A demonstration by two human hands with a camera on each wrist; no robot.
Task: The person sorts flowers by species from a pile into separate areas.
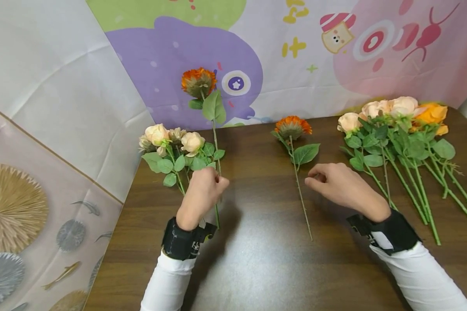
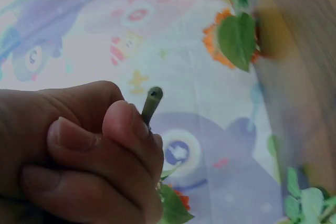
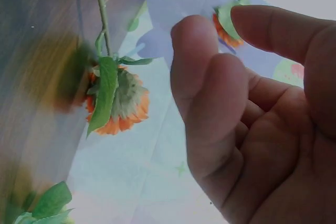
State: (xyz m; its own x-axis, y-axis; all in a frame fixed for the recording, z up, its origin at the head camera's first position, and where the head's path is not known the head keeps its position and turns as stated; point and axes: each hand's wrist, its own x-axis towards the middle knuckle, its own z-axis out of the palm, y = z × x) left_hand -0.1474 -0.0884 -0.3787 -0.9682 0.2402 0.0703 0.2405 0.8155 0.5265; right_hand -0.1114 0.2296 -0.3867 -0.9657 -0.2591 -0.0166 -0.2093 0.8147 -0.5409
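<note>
My left hand (image 1: 203, 190) grips the stem of an orange artificial flower (image 1: 198, 82), whose ruffled head is raised in front of the backdrop. In the left wrist view the cut end of its stem (image 2: 152, 100) pokes out past the curled fingers. A second orange flower (image 1: 293, 127) lies on the table, its thin stem running toward me. Just right of that stem is my right hand (image 1: 340, 185), touching nothing, with a gap between thumb and loosely bent fingers. The right wrist view shows this flower (image 3: 118, 98) beside the fingers.
Several cream roses (image 1: 157, 134) lie at the left, partly behind my left hand. On the right is a bunch of peach roses (image 1: 402, 106) and orange roses (image 1: 432, 113) with long green stems. A printed cloth (image 1: 280, 86) hangs behind the brown table (image 1: 264, 268).
</note>
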